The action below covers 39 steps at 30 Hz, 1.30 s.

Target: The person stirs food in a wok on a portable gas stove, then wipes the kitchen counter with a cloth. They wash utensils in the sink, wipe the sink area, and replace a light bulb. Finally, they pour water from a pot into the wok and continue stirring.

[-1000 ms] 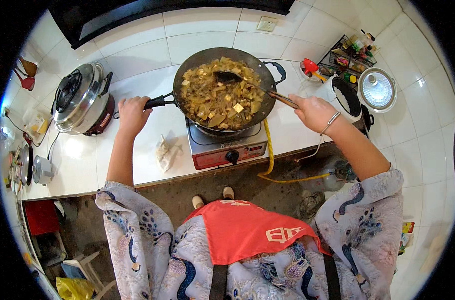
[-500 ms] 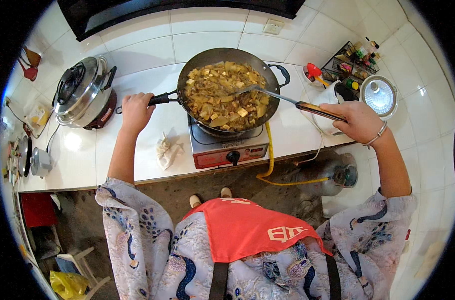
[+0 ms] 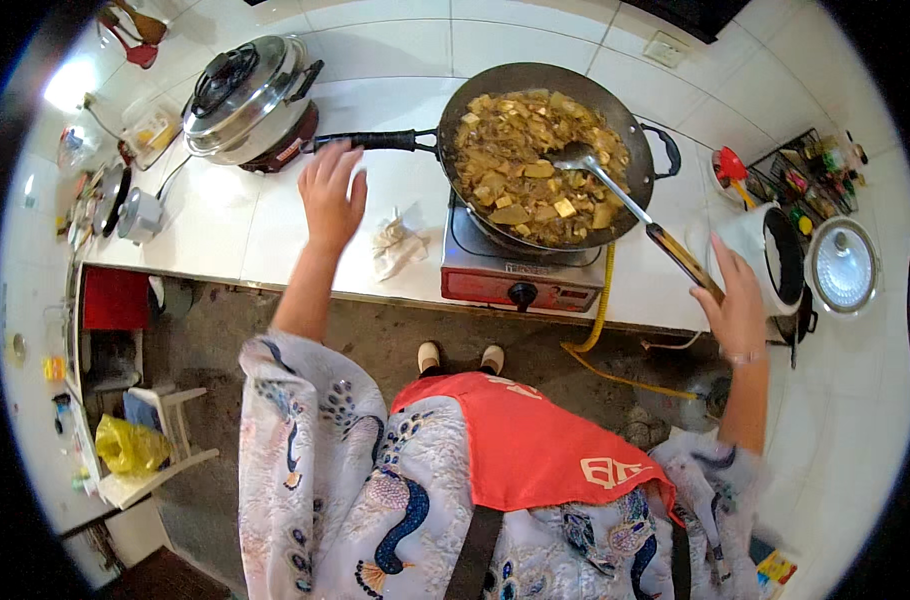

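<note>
here, the scene as it lies:
left hand: the left hand (image 3: 331,192) is spread wide, fingers apart, holding nothing; it hovers over the white counter (image 3: 225,225), just below the wok's black handle (image 3: 375,141) and not touching it as far as can be seen.
right hand: the right hand (image 3: 735,300) is closed around the wooden handle end of the metal spatula (image 3: 615,195).
spatula: it runs up and left from the right hand; its blade lies in the food in the wok.
wok: the dark wok (image 3: 545,150) sits on a red-fronted single gas stove (image 3: 515,270), between the two hands and a little above them; it is full of brown chunks of stewed food (image 3: 530,170).
near the left hand: a crumpled white cloth (image 3: 397,243) lies on the counter just right of it; a steel lidded cooker (image 3: 247,100) stands above and left of it.
near the right hand: a white rice cooker pot (image 3: 765,250) stands just above it, its lid (image 3: 843,265) lying further right.
below the right hand: a yellow hose (image 3: 600,320) hangs from the stove.
</note>
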Available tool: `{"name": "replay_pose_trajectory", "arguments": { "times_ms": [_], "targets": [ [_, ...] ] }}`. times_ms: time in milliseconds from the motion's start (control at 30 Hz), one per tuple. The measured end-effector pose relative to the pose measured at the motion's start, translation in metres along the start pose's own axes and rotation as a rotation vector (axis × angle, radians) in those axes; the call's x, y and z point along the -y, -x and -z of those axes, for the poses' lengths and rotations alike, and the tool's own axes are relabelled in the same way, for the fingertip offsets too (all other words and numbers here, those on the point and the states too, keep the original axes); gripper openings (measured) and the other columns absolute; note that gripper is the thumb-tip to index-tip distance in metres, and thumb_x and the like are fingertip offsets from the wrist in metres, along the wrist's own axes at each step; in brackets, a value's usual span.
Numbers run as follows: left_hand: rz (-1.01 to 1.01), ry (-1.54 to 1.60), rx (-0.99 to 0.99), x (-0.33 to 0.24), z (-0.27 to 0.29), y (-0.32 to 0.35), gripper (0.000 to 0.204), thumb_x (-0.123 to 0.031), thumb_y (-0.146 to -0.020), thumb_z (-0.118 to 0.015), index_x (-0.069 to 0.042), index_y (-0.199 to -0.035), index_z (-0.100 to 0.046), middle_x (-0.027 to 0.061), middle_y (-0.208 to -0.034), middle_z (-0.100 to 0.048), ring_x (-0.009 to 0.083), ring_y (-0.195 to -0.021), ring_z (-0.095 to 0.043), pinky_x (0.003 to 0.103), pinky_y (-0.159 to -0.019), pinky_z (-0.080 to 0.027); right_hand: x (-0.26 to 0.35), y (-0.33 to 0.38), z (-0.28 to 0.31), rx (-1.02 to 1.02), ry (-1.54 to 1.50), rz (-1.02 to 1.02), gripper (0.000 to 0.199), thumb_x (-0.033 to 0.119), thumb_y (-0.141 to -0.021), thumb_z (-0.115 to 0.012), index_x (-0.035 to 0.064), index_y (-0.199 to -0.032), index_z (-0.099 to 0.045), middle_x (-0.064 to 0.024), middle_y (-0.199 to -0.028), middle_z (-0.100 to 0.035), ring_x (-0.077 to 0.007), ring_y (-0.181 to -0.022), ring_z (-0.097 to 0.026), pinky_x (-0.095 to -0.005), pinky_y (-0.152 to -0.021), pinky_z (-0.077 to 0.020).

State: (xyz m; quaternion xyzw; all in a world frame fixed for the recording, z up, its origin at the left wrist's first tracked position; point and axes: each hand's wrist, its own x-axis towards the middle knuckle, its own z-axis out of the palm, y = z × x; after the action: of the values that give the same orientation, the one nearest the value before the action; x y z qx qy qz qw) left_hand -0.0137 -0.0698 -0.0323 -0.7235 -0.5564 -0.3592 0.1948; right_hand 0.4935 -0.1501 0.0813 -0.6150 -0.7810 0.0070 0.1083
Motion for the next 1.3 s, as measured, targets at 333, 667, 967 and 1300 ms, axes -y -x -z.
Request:
{"name": "replay_pose_trajectory", "arguments": {
  "times_ms": [333,667,967,1300],
  "targets": [
    [0.475,-0.049,0.744,-0.011,-0.089,0.171,0.049,-0.015,-0.074,-0.066,-0.022,-0.121,-0.056,0.0083,-0.132,-0.048,0.0314,-0.111,-0.050,0.044,-0.087,-0.046,0.141,0.028,-0.094,0.100,-0.819,0.423,0.021,0.006,-0.079,-0.065,0.0052,-0.100,-0.065,-0.0118,-0.095,-0.066,-0.0295,-0.084,-0.064,-0.0362,-0.072,-0.0520],
    [1.254,1.106,0.492,0.012,0.023,0.194,0.021,-0.012,-0.092,-0.051,0.001,-0.107,-0.058,0.0070,-0.093,-0.064,0.0146,-0.081,-0.062,0.030,-0.068,-0.049,0.262,0.015,-0.233,0.494,-1.068,0.096,0.036,0.016,-0.085,-0.062,0.0042,-0.119,-0.058,-0.0114,-0.105,-0.063,-0.0176,-0.079,-0.062,-0.0302,-0.072,-0.0506],
    [1.257,1.396,0.476,0.079,0.103,0.214,0.022,-0.012,-0.093,-0.049,-0.001,-0.108,-0.061,0.0001,-0.088,-0.063,0.0105,-0.078,-0.059,0.027,-0.071,-0.050,0.410,-0.010,-0.289,0.400,-1.160,-0.150,0.024,0.016,-0.084,-0.065,-0.0013,-0.101,-0.063,-0.0045,-0.072,-0.063,-0.0091,-0.056,-0.055,-0.0240,-0.050,-0.0437],
    [1.298,1.340,0.396,0.126,0.098,0.207,0.047,-0.006,-0.088,-0.053,-0.001,-0.133,-0.039,0.0177,-0.114,-0.056,0.0158,-0.080,-0.059,0.027,-0.067,-0.048,0.416,-0.051,-0.290,-0.073,-0.712,-0.182,0.026,0.021,-0.082,-0.065,0.0025,-0.099,-0.065,-0.0148,-0.097,-0.062,-0.0259,-0.084,-0.059,-0.0373,-0.070,-0.0483]
  ]
}}
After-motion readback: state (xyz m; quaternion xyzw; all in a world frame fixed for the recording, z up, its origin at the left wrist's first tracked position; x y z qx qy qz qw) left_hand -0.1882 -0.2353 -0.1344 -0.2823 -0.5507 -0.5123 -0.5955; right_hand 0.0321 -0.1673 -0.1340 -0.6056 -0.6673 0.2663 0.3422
